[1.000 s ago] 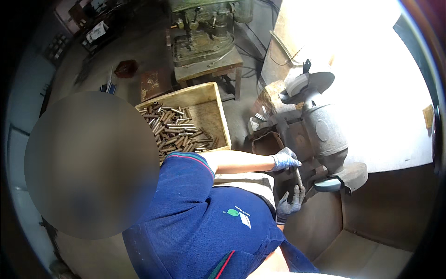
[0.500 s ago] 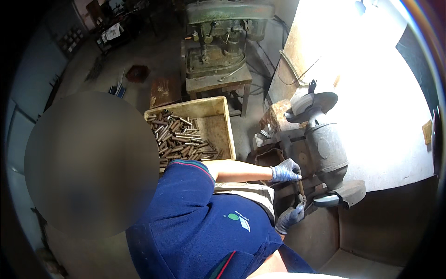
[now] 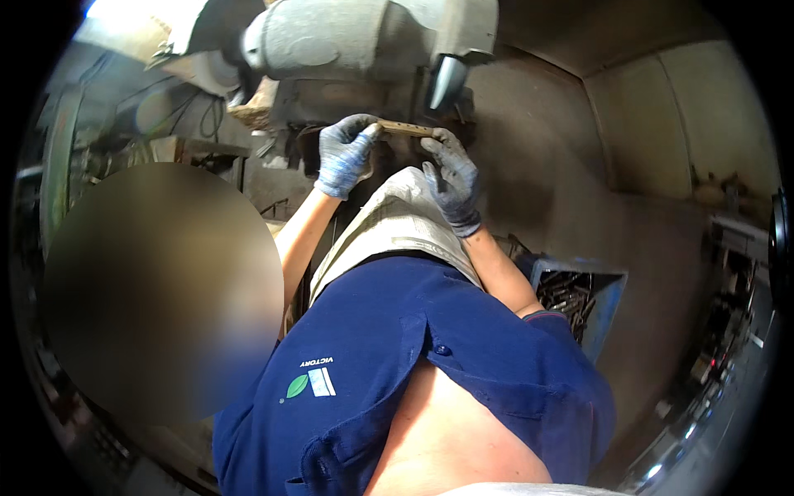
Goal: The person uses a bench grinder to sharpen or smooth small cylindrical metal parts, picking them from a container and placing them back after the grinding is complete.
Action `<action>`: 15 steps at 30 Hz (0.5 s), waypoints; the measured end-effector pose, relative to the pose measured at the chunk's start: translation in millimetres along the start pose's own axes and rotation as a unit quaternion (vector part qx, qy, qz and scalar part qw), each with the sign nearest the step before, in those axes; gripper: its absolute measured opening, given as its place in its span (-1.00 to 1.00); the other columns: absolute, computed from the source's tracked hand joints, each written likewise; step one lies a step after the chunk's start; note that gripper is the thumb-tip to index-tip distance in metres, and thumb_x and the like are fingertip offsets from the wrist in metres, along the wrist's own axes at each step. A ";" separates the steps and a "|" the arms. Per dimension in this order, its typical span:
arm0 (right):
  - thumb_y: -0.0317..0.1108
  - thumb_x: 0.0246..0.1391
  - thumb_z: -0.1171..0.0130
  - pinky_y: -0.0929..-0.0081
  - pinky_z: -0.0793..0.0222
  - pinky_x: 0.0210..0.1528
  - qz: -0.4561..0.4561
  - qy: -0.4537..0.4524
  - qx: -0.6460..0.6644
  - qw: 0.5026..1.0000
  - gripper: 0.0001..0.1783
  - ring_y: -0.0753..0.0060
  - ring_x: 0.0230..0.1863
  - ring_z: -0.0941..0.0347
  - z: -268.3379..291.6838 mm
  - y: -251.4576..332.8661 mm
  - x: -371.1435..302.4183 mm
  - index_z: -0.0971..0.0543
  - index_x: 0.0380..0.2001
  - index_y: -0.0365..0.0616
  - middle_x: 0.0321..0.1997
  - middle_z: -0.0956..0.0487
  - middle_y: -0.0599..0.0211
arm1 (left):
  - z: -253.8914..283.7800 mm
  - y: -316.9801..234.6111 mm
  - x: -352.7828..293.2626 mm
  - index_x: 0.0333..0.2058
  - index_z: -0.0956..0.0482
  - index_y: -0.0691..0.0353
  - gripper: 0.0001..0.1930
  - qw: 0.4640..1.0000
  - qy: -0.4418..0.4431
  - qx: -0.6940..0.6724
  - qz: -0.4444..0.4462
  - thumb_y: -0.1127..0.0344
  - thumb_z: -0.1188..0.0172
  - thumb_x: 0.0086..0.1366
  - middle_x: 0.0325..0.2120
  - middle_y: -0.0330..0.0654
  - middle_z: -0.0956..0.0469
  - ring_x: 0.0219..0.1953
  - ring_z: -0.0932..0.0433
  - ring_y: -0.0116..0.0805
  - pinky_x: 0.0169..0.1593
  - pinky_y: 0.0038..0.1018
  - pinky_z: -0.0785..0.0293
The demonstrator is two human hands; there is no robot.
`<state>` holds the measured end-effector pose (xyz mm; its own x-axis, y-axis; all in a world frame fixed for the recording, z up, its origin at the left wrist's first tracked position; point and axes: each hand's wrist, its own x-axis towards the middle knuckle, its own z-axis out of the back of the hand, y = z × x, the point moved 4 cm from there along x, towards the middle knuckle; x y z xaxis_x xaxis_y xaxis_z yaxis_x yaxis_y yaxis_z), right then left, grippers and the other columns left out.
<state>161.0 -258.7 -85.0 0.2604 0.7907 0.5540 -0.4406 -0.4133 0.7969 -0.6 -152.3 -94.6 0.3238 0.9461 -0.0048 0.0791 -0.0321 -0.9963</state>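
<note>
Between my two gloved hands is a short brownish metal rod (image 3: 405, 129) with small holes along its side, lying nearly level. Its left end is pinched between the thumb and fingers of my left hand (image 3: 339, 157), in a grey-blue knit glove. The thumb and fingertips of my right hand (image 3: 455, 180), gloved alike, grip the other end, with its lower fingers loosely bent. Just beyond the rod stands a grey bench grinder (image 3: 318, 37). The edge of its right wheel (image 3: 447, 83) shows under a guard, apart from the rod and my right hand.
A blue-rimmed bin (image 3: 610, 310) holding several dark metal pieces stands by my right elbow. A pale apron (image 3: 405, 211) covers my lap. The grinder's left wheel (image 3: 217, 70) is at the upper left. Beyond the grinder's right side rise brown panels (image 3: 637, 116).
The view has swung to the right, so the grinder now lies straight ahead at the top. The tub of rods and the drill press have left clear view. Both hands still hold the rod.
</note>
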 end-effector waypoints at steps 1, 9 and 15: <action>-0.59 -0.16 -0.26 0.35 -0.35 0.05 -0.029 -0.016 0.033 0.999 -0.61 0.07 -0.01 -0.43 -1.3 -5.1 -0.4 -0.54 -0.15 -0.27 -0.08 -0.49 0.03 | -2.3 -0.3 3.7 -0.28 -0.58 0.40 -0.85 1.000 0.006 -0.003 0.006 0.48 -0.18 0.16 -0.45 -0.22 -0.59 -0.43 -0.49 -0.59 -0.31 -0.65 -0.41; -0.58 -0.09 -0.22 0.47 -0.34 0.04 -0.140 -0.085 0.041 0.986 -0.77 0.31 -0.03 -0.47 14.0 -34.4 -1.0 -0.61 -0.27 -0.23 -0.16 -0.57 0.15 | -20.4 25.4 25.5 -0.28 -0.57 0.38 -0.86 0.993 0.084 -0.060 0.059 0.48 -0.17 0.18 -0.42 -0.22 -0.60 -0.39 -0.50 -0.57 -0.26 -0.64 -0.43; -0.48 0.12 -0.07 0.49 -0.40 0.01 -0.168 -0.056 0.025 0.984 -0.81 0.40 -0.11 -0.46 27.0 -71.6 -3.0 -0.57 -0.22 -0.33 -0.13 -0.53 0.18 | -48.6 71.4 45.4 -0.31 -0.55 0.36 -0.90 0.972 0.077 -0.151 0.164 0.48 -0.13 0.21 -0.47 -0.17 -0.58 -0.46 -0.54 -0.47 -0.36 -0.57 -0.49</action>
<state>214.9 -243.7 -137.2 0.4788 0.8327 0.2780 -0.2717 -0.1605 0.9489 65.5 -127.3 -161.8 0.5132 0.8104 -0.2826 0.2140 -0.4397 -0.8723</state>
